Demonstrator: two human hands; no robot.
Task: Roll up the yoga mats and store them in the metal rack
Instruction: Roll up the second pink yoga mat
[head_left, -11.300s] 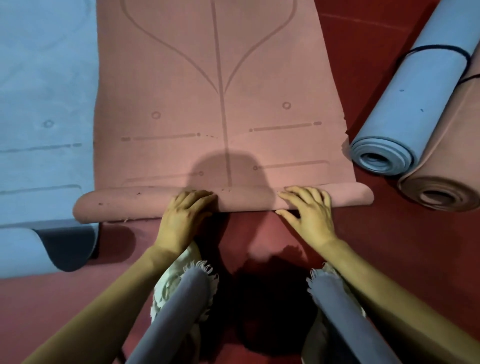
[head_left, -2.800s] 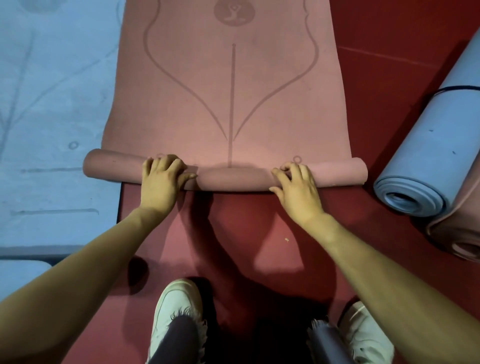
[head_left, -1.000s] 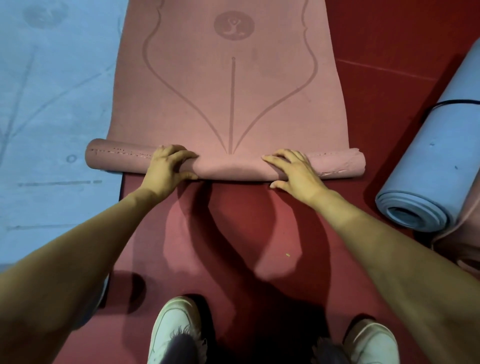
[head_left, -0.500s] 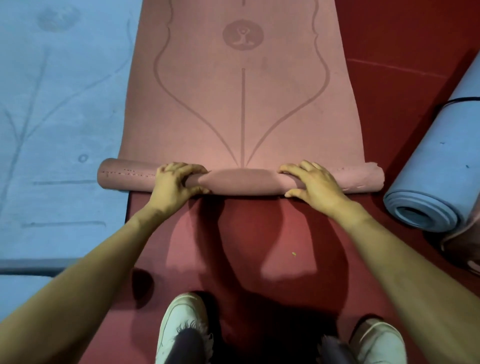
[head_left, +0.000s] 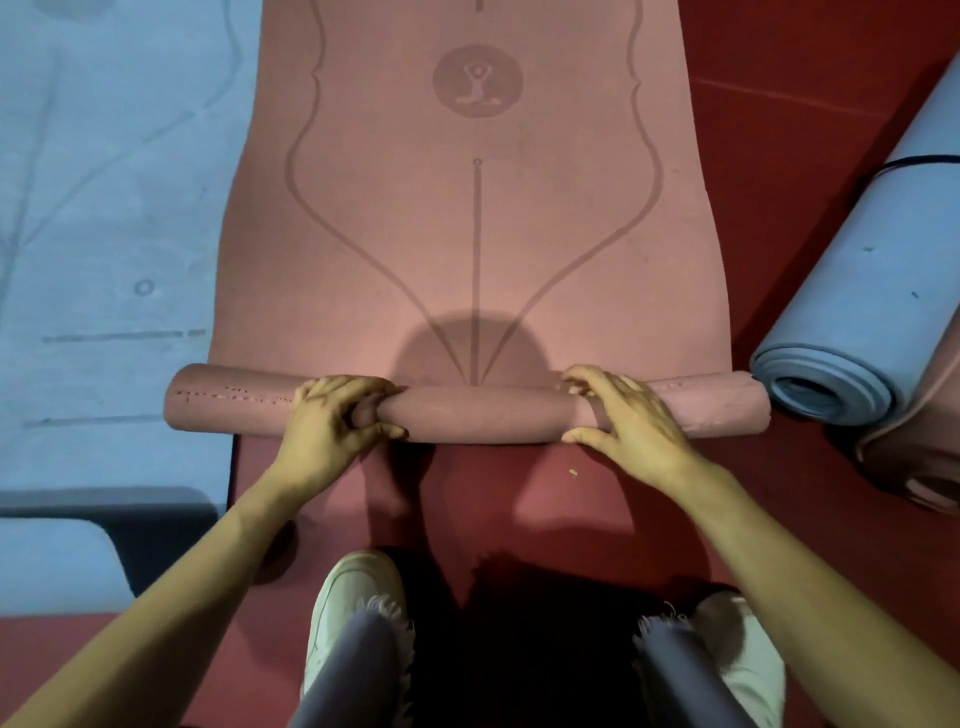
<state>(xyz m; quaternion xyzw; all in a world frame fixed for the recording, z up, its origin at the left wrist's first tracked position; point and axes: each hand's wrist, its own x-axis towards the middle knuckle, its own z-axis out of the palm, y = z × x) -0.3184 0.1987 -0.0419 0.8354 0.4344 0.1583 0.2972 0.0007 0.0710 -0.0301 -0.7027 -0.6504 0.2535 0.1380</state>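
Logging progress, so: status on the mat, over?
Left hand, right hand grip pink yoga mat, partly rolled. Rolled blue mat close by its right end.

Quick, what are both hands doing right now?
Left hand: closed, holding the pink mat roll.
Right hand: closed, holding the same roll.

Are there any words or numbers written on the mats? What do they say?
No words, letters or numbers can be read anywhere.
On the pink mat: only a round emblem of a seated figure, plus curved guide lines.
On the flat blue mat: only faint lines and a small ring.
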